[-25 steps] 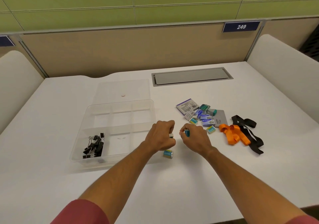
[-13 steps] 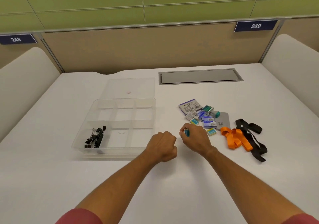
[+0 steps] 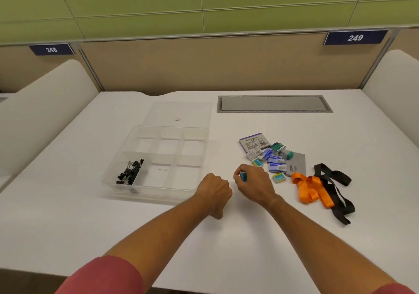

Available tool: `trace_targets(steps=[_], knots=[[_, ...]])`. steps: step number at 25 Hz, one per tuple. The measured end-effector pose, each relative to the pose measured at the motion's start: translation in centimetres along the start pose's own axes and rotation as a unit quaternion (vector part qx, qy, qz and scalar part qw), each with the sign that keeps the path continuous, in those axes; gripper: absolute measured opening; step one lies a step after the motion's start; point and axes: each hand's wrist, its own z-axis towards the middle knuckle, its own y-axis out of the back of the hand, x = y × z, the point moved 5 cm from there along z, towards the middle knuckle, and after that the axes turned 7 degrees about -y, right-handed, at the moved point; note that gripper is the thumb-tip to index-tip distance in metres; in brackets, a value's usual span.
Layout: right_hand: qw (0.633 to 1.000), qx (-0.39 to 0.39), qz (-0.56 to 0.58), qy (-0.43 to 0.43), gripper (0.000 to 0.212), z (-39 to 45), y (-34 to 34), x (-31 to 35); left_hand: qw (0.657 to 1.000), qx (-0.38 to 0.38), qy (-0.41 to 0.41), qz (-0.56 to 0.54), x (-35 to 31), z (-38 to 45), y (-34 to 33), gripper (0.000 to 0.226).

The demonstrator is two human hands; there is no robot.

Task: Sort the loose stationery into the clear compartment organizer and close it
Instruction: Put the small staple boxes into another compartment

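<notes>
left hand point(image 3: 214, 189): clenched fist, back of hand up, low over the surface point(image 3: 68, 214) just off the organizer's near-right corner. What's inside the fist, if anything: cannot tell.
right hand point(image 3: 255, 183): fingers point(image 3: 237, 176) curled, pinching a small teal item point(image 3: 243, 176) (only a sliver shows). Close to the left hand, a narrow gap between them.
organizer point(image 3: 158, 193): clear, open, left of centre. Black binder clips point(image 3: 129, 172) in the near-left compartment; other compartments look bare apart from a faint pale mark in the near-middle one.
lid point(image 3: 179, 114): clear, lying flat just behind the organizer, near edge meeting the organizer's far rim.
loose pile point(image 3: 267, 155): small boxes and erasers right of the organizer, beyond the right hand; a grey card point(image 3: 295, 166) under its right edge.
ribbons: orange ribbon point(image 3: 310, 189) and black ribbon point(image 3: 335, 187) tangled together, right of the pile.
open room: wide bare strip between the organizer's near wall and the near surface edge (forearms cross it); bare band between the organizer's right wall and the pile.
far edge: grey cable hatch point(image 3: 274, 103) set flush in the surface behind the pile.
</notes>
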Motion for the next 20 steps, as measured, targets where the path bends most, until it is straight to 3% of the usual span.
trace_targets(steps=[6, 10, 13, 17, 20], knots=[[1.000, -0.004, 0.005, 0.003, 0.017, 0.1, 0.1, 0.1, 1.000, -0.007, 0.014, -0.010, 0.0, 0.7, -0.3, 0.029], [1.000, -0.025, 0.018, 0.002, 0.015, 0.0, 0.6, 0.1, 0.991, -0.073, 0.062, -0.091, 0.7, 0.9, 0.3, 0.021], [0.998, -0.058, 0.031, 0.001, 0.018, 0.0, 1.0, 0.7, 0.973, -0.133, 0.089, -0.167, 1.9, 0.3, 1.3, 0.027], [0.992, -0.106, 0.067, -0.018, 0.018, 0.2, 1.2, 2.3, 0.914, -0.200, 0.139, -0.325, 4.4, -1.0, 1.4, 0.027], [0.985, -0.138, 0.096, -0.030, 0.018, 0.8, 1.1, 4.0, 0.839, -0.238, 0.162, -0.462, 6.8, -2.2, 0.3, 0.031]])
